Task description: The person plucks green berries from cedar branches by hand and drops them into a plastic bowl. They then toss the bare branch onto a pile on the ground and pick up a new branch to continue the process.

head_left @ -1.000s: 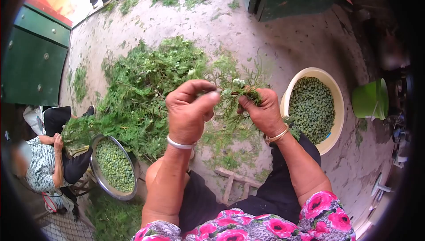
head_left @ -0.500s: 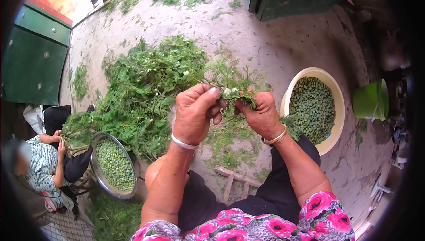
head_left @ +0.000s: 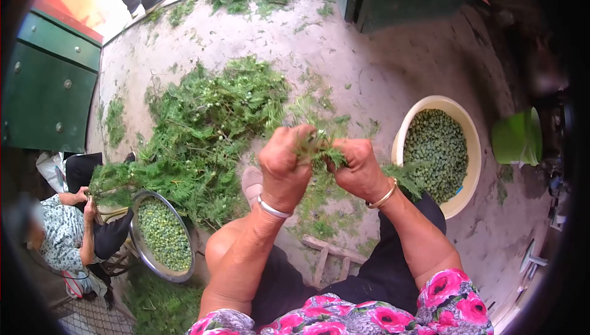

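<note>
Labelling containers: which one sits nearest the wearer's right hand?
The round cream tub, just right of the right hand. The silver-rimmed basin is at left by a co-worker; the green bucket is beyond the tub.

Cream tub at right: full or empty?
Partly full: small green pieces span the cream tub below its rim; depth unclear.

Pale floor (head_left: 369,70), heaped green branches (head_left: 209,114), scattered sprigs (head_left: 115,121), filled cream tub (head_left: 473,157), green bucket (head_left: 516,138)
</note>
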Demonstrator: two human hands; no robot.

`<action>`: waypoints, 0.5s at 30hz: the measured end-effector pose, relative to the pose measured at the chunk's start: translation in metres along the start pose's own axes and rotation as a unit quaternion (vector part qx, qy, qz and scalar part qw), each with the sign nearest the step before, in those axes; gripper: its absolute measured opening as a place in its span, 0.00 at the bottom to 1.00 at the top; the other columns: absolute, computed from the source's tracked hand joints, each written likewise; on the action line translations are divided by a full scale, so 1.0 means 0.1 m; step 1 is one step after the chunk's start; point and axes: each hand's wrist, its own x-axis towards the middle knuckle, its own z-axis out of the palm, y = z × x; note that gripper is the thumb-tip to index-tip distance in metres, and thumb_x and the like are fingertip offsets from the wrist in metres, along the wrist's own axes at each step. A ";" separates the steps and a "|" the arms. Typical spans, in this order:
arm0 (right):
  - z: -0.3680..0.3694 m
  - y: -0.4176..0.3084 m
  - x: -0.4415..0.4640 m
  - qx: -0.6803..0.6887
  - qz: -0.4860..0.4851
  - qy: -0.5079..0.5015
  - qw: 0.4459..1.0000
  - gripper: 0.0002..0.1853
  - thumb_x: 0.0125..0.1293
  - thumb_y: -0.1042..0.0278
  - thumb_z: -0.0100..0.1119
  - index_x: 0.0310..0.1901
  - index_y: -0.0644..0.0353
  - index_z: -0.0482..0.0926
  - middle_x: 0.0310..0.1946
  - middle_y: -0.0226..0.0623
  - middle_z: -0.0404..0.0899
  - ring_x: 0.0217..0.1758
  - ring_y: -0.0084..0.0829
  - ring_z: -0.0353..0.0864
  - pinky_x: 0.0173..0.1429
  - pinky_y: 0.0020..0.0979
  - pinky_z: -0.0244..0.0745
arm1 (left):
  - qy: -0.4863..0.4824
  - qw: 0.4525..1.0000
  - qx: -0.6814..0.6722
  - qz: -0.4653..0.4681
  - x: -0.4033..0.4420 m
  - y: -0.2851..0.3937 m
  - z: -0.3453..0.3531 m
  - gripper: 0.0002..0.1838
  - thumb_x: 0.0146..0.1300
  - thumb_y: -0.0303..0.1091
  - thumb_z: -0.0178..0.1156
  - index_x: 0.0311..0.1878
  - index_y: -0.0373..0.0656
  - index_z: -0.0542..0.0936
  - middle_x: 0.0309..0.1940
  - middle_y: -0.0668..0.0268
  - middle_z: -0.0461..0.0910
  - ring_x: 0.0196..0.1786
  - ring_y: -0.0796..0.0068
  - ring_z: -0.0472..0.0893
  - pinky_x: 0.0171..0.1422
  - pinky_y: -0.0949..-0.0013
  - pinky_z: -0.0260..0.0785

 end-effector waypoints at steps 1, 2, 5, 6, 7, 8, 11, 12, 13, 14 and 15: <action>0.00 0.03 -0.01 -0.025 -0.014 -0.021 0.999 0.08 0.44 0.83 0.52 0.29 0.64 0.74 0.21 0.47 0.72 0.24 0.48 0.73 0.29 0.39 0.68 | -0.007 1.000 0.010 -0.010 -0.01 0.01 0.02 0.17 0.48 0.20 0.67 0.43 0.42 0.81 0.28 0.61 0.78 0.29 0.64 0.79 0.34 0.68 0.71; 0.00 0.07 -0.03 -0.050 -0.030 -0.043 0.997 0.10 0.40 0.83 0.50 0.29 0.64 0.73 0.21 0.47 0.72 0.26 0.51 0.74 0.30 0.42 0.69 | -0.040 0.999 0.006 -0.025 0.01 0.05 -0.01 0.14 0.48 0.22 0.67 0.41 0.42 0.81 0.27 0.61 0.78 0.29 0.64 0.79 0.33 0.66 0.71; -0.01 0.13 -0.06 -0.106 -0.067 -0.057 0.990 0.13 0.38 0.82 0.52 0.31 0.63 0.74 0.22 0.45 0.73 0.29 0.49 0.75 0.33 0.43 0.71 | -0.113 0.992 0.020 -0.044 0.03 -0.01 -0.05 0.11 0.51 0.25 0.66 0.39 0.40 0.81 0.26 0.57 0.78 0.30 0.60 0.79 0.33 0.65 0.70; -0.02 0.13 -0.06 -0.141 -0.077 -0.066 0.985 0.14 0.38 0.82 0.53 0.32 0.63 0.75 0.23 0.43 0.74 0.29 0.48 0.75 0.34 0.43 0.71 | -0.104 0.994 0.004 -0.042 0.01 -0.05 -0.03 0.10 0.51 0.25 0.64 0.40 0.39 0.81 0.28 0.56 0.79 0.31 0.58 0.80 0.34 0.64 0.70; -0.04 0.07 -0.07 -0.197 -0.090 -0.077 0.973 0.19 0.37 0.81 0.55 0.37 0.61 0.77 0.24 0.40 0.75 0.30 0.45 0.76 0.35 0.41 0.71 | -0.125 0.991 -0.006 -0.045 -0.01 -0.09 -0.05 0.10 0.53 0.24 0.63 0.40 0.38 0.81 0.29 0.55 0.79 0.30 0.60 0.79 0.34 0.64 0.70; -0.04 0.06 -0.07 -0.197 -0.101 -0.075 0.972 0.19 0.37 0.81 0.55 0.37 0.61 0.77 0.24 0.40 0.75 0.30 0.45 0.76 0.35 0.41 0.71 | -0.146 0.988 -0.017 -0.049 -0.01 -0.12 -0.07 0.10 0.54 0.24 0.63 0.41 0.37 0.81 0.29 0.55 0.79 0.28 0.62 0.79 0.34 0.65 0.70; -0.02 0.05 -0.08 -0.254 -0.122 -0.090 0.955 0.20 0.39 0.81 0.56 0.40 0.59 0.78 0.22 0.38 0.73 0.28 0.43 0.75 0.33 0.41 0.70 | -0.215 0.964 -0.076 -0.138 0.03 -0.10 -0.13 0.10 0.56 0.24 0.62 0.43 0.36 0.81 0.27 0.59 0.80 0.26 0.73 0.76 0.32 0.70 0.68; -0.01 0.04 -0.07 -0.252 -0.129 -0.089 0.955 0.20 0.39 0.81 0.56 0.40 0.59 0.78 0.22 0.38 0.73 0.28 0.43 0.75 0.33 0.41 0.70 | -0.211 0.966 -0.070 -0.135 0.06 -0.07 -0.16 0.10 0.56 0.24 0.62 0.43 0.36 0.81 0.27 0.59 0.80 0.26 0.73 0.76 0.32 0.70 0.68; -0.01 0.03 -0.07 -0.248 -0.112 -0.086 0.958 0.21 0.38 0.81 0.56 0.40 0.58 0.78 0.23 0.38 0.73 0.28 0.43 0.75 0.33 0.41 0.71 | -0.216 0.947 -0.122 -0.203 0.08 -0.04 -0.19 0.11 0.57 0.24 0.62 0.44 0.36 0.81 0.27 0.63 0.80 0.25 0.77 0.73 0.30 0.73 0.66; -0.01 0.03 -0.06 -0.245 -0.093 -0.083 0.961 0.21 0.38 0.81 0.57 0.40 0.58 0.78 0.23 0.38 0.74 0.28 0.43 0.76 0.33 0.41 0.71 | -0.220 0.921 -0.175 -0.268 0.09 -0.01 -0.20 0.11 0.58 0.24 0.62 0.45 0.36 0.81 0.26 0.66 0.80 0.23 0.81 0.71 0.29 0.75 0.64; -0.01 0.05 -0.05 -0.214 -0.083 -0.069 0.971 0.23 0.38 0.83 0.54 0.41 0.59 0.80 0.25 0.40 0.77 0.29 0.45 0.78 0.34 0.40 0.73 | -0.158 0.917 -0.269 -0.248 0.11 -0.01 -0.17 0.10 0.59 0.23 0.61 0.44 0.36 0.81 0.26 0.71 0.79 0.20 0.85 0.69 0.22 0.79 0.59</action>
